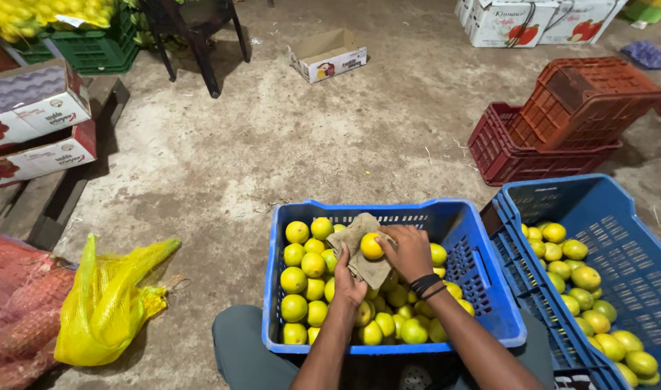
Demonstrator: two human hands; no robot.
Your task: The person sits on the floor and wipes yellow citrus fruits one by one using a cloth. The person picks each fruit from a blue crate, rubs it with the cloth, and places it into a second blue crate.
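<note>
Seated low over a blue crate (pixel 489 318) of yellow-green limes (pixel 305 289), crate drawn in against the knees. Left hand (pixel 348 284) under a scrap of brown cloth (pixel 363 249), fingers curled up into it and cradling it from below, probably as a pad for rubbing. Right hand (pixel 411 249) on top, fingers clenched over a single yellow lime (pixel 371 246), pressing it down into the cloth just above the heap, near the crate's far wall. Lime thus sandwiched between both hands, cloth wrapped partway round it.

Second blue crate (pixel 619 224) touching the first on the right, tilted, partly filled with limes (pixel 583 292) along its near side, much bare floor inside. Yellow net bag (pixel 110 303) slumped on the concrete to the left, well apart. Open concrete floor (pixel 301 137) ahead; red crates (pixel 561 123) and cardboard boxes (pixel 34 123) farther off round the edges.
</note>
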